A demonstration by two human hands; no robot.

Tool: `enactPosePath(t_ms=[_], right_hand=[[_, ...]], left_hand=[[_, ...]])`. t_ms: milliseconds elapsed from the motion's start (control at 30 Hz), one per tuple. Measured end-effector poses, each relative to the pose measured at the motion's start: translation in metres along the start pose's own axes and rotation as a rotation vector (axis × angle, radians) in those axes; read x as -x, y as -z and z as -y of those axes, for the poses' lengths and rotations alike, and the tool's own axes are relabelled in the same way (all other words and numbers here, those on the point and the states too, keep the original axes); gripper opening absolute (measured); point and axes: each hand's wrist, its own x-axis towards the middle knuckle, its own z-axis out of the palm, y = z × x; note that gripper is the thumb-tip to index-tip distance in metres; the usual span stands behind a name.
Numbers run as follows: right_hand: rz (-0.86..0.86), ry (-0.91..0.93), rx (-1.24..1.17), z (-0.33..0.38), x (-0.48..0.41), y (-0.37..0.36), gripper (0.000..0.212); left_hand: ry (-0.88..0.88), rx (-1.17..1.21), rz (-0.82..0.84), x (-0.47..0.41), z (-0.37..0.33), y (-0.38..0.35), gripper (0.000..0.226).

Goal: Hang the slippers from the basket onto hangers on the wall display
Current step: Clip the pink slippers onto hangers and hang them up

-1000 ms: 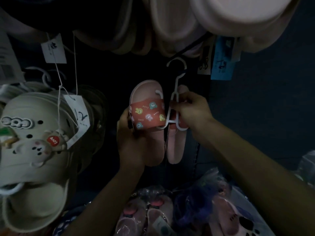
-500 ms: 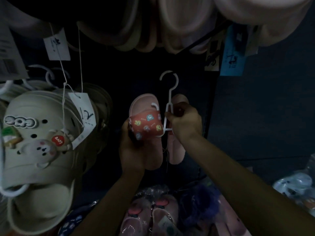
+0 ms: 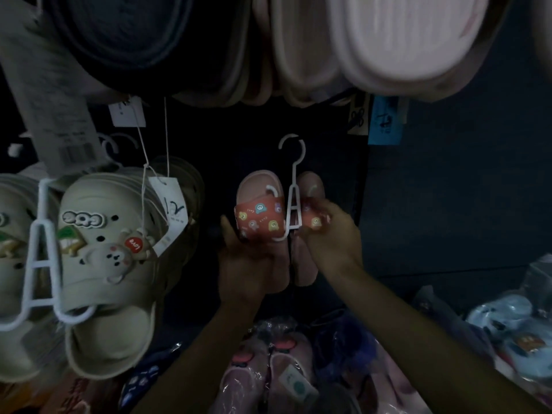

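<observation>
The pink slippers [image 3: 260,216] sit toes-up on the white hanger [image 3: 294,177], the left hand [image 3: 248,264] gripping one heel and the right hand [image 3: 331,237] pinching the other's strap, while the free hook points straight up above both hands.

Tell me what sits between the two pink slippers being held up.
The white hanger has its frame standing between the left slipper and the right slipper, seen in the head view.
</observation>
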Motion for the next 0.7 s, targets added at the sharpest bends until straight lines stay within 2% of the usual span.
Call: enactPosePath(t_ms=[100, 167, 233, 367, 533, 700], right_hand=[[0.054, 0.023, 0.08, 0.002, 0.017, 0.014, 0.049], [0.099, 0.011, 0.232, 0.008, 0.029, 0.028, 0.068], [0.196, -0.033, 0.432, 0.018, 0.043, 0.046, 0.097], [0.382, -0.063, 0.647, 0.038, 0.073, 0.081, 0.122], [0.491, -0.052, 0.898, 0.054, 0.11, 0.116, 0.13], [0.64, 0.006, 0.972, 0.066, 0.165, 0.139, 0.128]], left_hand=[[-0.053, -0.131, 0.043, 0.011, -0.005, 0.011, 0.109], [-0.091, -0.269, 0.101, 0.022, -0.013, 0.02, 0.111], [-0.136, -0.397, 0.182, 0.035, -0.023, 0.027, 0.115], [-0.171, -0.658, 0.322, 0.064, -0.032, 0.039, 0.114], [-0.269, -0.853, 0.552, 0.1, -0.047, 0.07, 0.113], [-0.358, -0.965, 0.675, 0.144, -0.04, 0.122, 0.113]])
